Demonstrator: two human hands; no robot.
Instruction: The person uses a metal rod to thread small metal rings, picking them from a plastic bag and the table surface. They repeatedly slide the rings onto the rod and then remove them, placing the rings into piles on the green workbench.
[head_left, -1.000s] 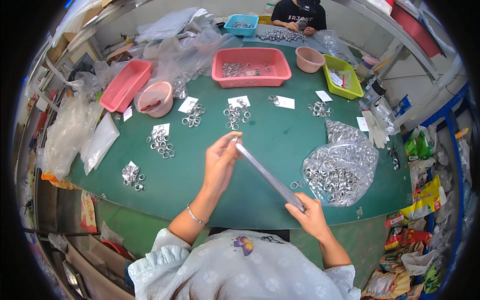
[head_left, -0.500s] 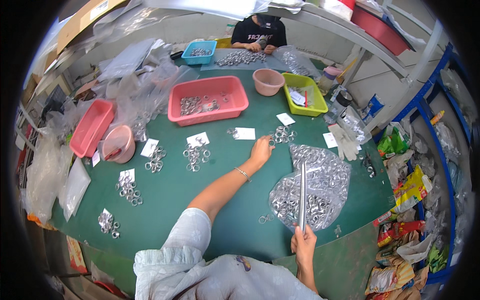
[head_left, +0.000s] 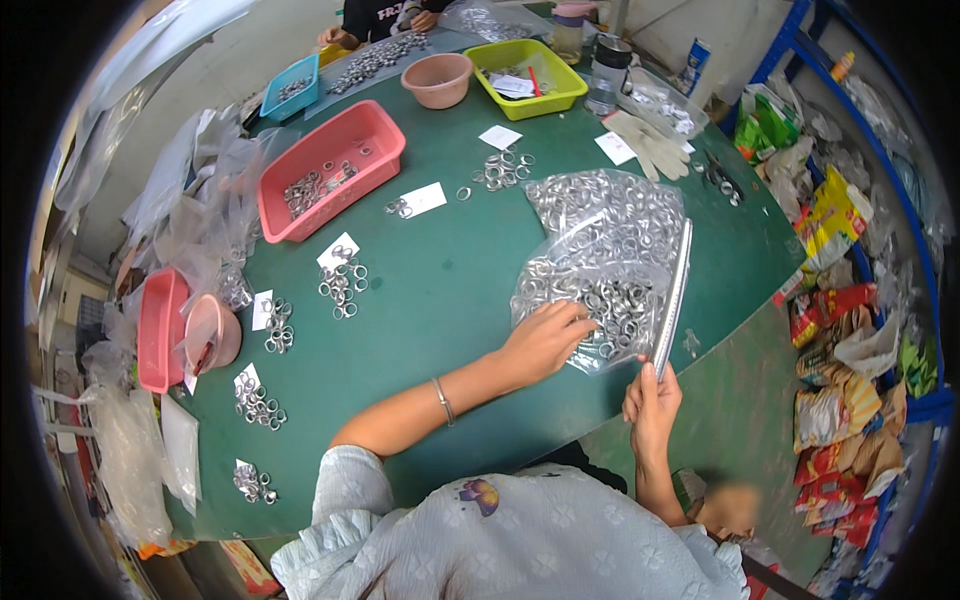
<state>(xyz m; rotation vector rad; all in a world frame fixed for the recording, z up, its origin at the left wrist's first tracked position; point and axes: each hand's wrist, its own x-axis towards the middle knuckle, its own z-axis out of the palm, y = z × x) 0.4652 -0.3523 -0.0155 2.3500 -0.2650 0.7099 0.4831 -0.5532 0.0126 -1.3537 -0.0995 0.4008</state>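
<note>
A clear plastic bag (head_left: 600, 205) full of silver rings lies on the green table in front of me. My left hand (head_left: 548, 340) is at the bag's near, open side, its bent fingers slightly apart over the loose rings (head_left: 622, 308). Whether a fingertip touches a ring is too small to tell. My right hand (head_left: 652, 402) grips the lower end of a long silver ring sizing stick (head_left: 676, 290), which points up and away along the bag's right side. Beyond the bag lies a ring pile (head_left: 503, 170) by a white card (head_left: 499, 137). One single ring (head_left: 463, 193) lies apart.
Several small ring piles, such as one pile (head_left: 344, 285), lie by white cards to the left. Farther off are a pink tray (head_left: 385, 170), a pink bowl (head_left: 440, 95) and a green tray (head_left: 495, 110). A glove (head_left: 650, 148) lies right; another person's hand (head_left: 425, 20) shows beyond.
My left hand has come back from beside the cards to the rings in the bag, leaving a single ring on the table. The sizing stick has swung to the bag's right side. The view has turned.
</note>
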